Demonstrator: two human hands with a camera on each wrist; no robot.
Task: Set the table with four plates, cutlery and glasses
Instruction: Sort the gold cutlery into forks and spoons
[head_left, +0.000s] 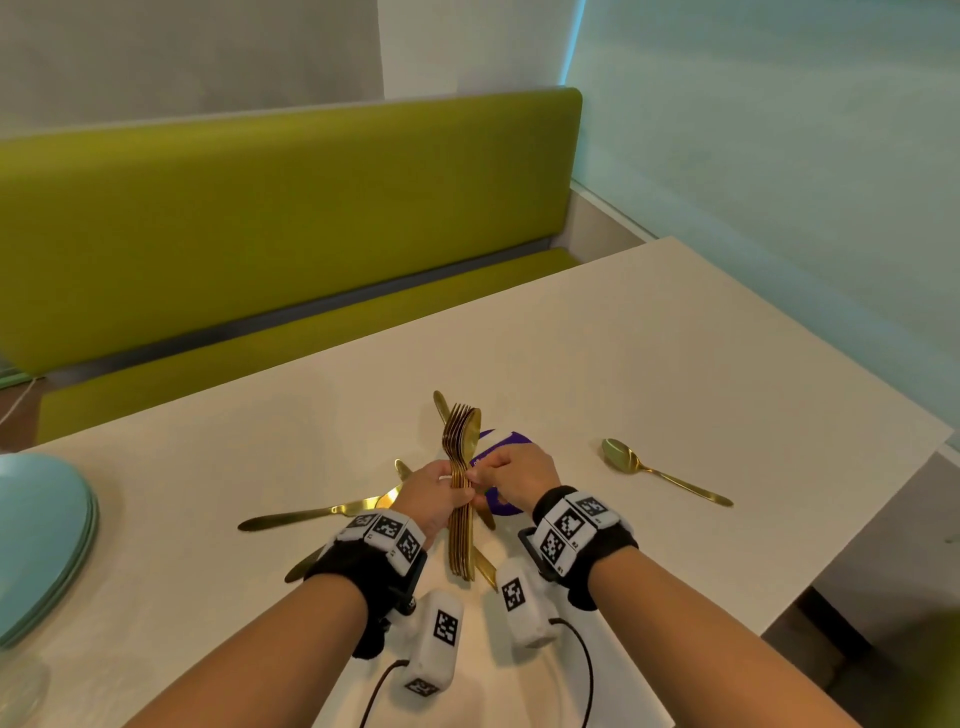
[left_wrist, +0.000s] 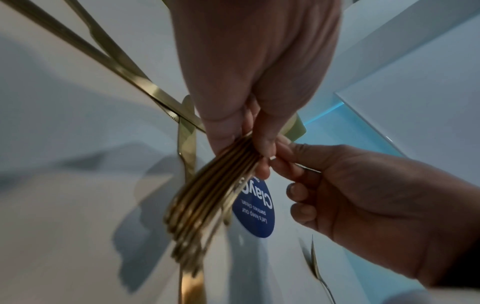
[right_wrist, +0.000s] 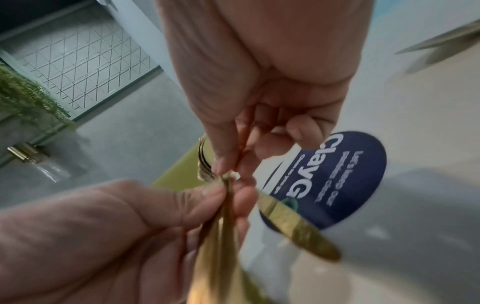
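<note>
While the left hand (head_left: 435, 493) is clasping the gold cutlery bundle (head_left: 460, 488), the right hand (head_left: 511, 470) is pinching one piece and should be peeling it away slowly so none slip.

Past the round blue sticker (head_left: 500, 441) the table (head_left: 675, 364) is open; a spoon (head_left: 660, 470) lies right of it, knives (head_left: 317, 513) left, plates (head_left: 47, 540) far left

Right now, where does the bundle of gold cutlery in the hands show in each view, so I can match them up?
Head: bundle of gold cutlery at lower centre, upright, gripped by the left hand, the right hand pinching at it.
Left wrist: centre, fanning down from the fingers.
Right wrist: bottom centre, blurred.
Shared landmark: the round blue sticker on the table.
</note>
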